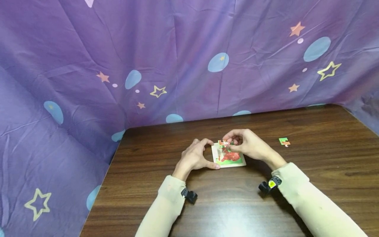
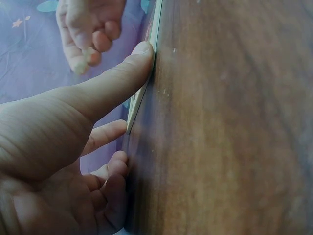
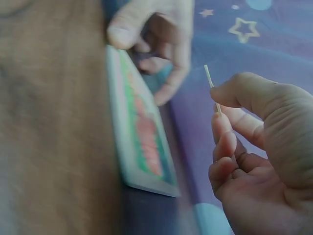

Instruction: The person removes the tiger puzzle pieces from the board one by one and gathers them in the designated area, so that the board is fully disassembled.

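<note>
A small wooden jigsaw puzzle board with a pale frame lies on the table, showing a red figure on green; its left part is bare. My left hand steadies it, thumb on the near left corner and index finger at the far left one. Above the board, my right hand pinches a thin puzzle piece between thumb and fingertips. In the right wrist view that piece is seen edge-on, raised off the board. Part of the board's far right is hidden behind the right hand.
Another puzzle piece, green and orange, lies on the brown wooden table to the right of the right hand. A purple curtain with stars hangs behind the table's far edge and along its left side.
</note>
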The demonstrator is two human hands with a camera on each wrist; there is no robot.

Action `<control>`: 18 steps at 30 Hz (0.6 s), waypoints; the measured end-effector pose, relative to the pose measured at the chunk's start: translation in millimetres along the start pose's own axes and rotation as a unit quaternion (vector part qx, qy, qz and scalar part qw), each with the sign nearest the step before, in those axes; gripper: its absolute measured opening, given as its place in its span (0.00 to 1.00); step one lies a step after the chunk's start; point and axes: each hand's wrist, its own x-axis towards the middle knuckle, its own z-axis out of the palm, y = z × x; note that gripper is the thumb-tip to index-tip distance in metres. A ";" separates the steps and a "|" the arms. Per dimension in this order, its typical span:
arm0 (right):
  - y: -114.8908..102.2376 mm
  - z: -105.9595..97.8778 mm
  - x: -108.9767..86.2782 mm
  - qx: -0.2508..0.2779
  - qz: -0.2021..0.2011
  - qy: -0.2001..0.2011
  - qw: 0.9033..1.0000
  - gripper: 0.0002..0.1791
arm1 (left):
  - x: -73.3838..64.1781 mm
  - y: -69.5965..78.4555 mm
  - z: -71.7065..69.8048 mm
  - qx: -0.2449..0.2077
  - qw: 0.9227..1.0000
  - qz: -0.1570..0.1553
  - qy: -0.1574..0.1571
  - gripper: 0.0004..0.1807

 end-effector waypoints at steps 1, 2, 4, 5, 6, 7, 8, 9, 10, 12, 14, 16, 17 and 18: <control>-1.6 -3.4 -0.4 0.006 -0.002 0.004 1.000 0.13 | 0.3 -0.2 0.2 0.001 1.000 0.000 0.000 0.53; -3.4 -6.9 -0.9 0.010 -0.003 0.010 1.000 0.12 | 0.3 -0.3 0.3 0.001 1.000 0.000 0.000 0.53; -7.9 -14.8 -2.7 0.017 -0.008 0.024 1.000 0.12 | 0.6 -0.3 0.8 0.003 1.000 0.000 0.000 0.53; -9.9 -19.1 -3.8 0.017 -0.010 0.032 0.999 0.12 | 0.7 -0.2 1.0 0.004 1.000 0.000 0.001 0.53; -12.4 -23.4 -5.2 0.016 -0.013 0.038 0.999 0.11 | 0.9 -0.3 1.2 0.005 1.000 0.000 0.001 0.52; -14.8 -27.9 -6.7 0.014 -0.016 0.043 0.999 0.11 | 0.7 0.1 1.3 0.005 1.000 0.000 0.001 0.53; -16.7 -32.5 -8.0 0.008 -0.019 0.048 0.999 0.11 | 0.8 0.0 1.5 0.006 1.000 0.000 0.002 0.53; -18.4 -37.4 -9.5 0.003 -0.024 0.052 0.998 0.11 | 0.9 0.2 1.5 0.006 1.000 0.000 0.002 0.53; -19.9 -42.4 -10.8 -0.003 -0.029 0.055 0.998 0.11 | 0.8 0.1 1.5 0.006 1.000 0.000 0.002 0.53; -22.6 -52.8 -13.7 -0.014 -0.037 0.059 0.997 0.11 | 0.1 0.7 1.3 0.005 1.000 0.000 0.003 0.53; -24.2 -63.4 -16.6 -0.024 -0.045 0.067 0.996 0.11 | -0.4 0.8 0.9 0.004 1.000 0.001 0.005 0.53; -25.7 -73.5 -20.1 -0.030 -0.045 0.080 0.995 0.12 | -0.6 0.4 1.0 0.005 1.000 0.001 0.006 0.52; -26.2 -78.5 -22.1 -0.034 -0.043 0.087 0.995 0.12 | -0.5 0.2 1.2 0.005 1.000 0.002 0.007 0.52; -26.7 -83.6 -24.4 -0.037 -0.041 0.095 0.994 0.13 | -0.3 0.0 1.4 0.005 1.000 0.002 0.007 0.52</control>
